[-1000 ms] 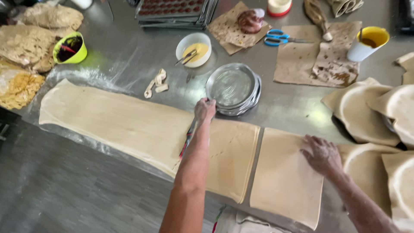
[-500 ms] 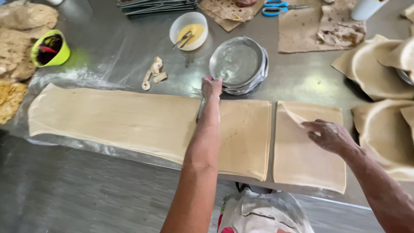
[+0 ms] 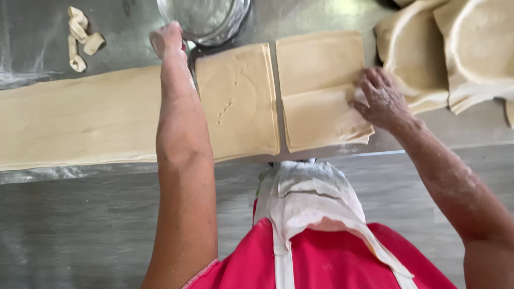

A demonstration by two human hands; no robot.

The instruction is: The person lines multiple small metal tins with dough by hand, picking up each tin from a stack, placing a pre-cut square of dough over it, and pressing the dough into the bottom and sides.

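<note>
A long sheet of pale dough (image 3: 80, 118) lies along the steel table's near edge. My left hand (image 3: 167, 40) is a closed fist at the sheet's far edge, on the cut line between the sheet and a cut square of dough (image 3: 235, 101). It grips a knife, whose blade is hidden under my forearm. A second cut square (image 3: 316, 64) lies to the right, apart from the first by a narrow gap. My right hand (image 3: 380, 99) rests flat on this square's right edge with its fingers spread.
Round metal pans (image 3: 203, 16) are stacked just beyond my left hand. Curled dough scraps (image 3: 80, 37) lie at the far left. Dough-lined pans (image 3: 471, 48) crowd the far right. The steel table (image 3: 321, 16) ends just before my white apron (image 3: 305, 192).
The view has tilted down and closer. My left hand stays at the sheet's far edge. My right hand has shifted to the right square's edge, and the lifted corner now lies flat.
</note>
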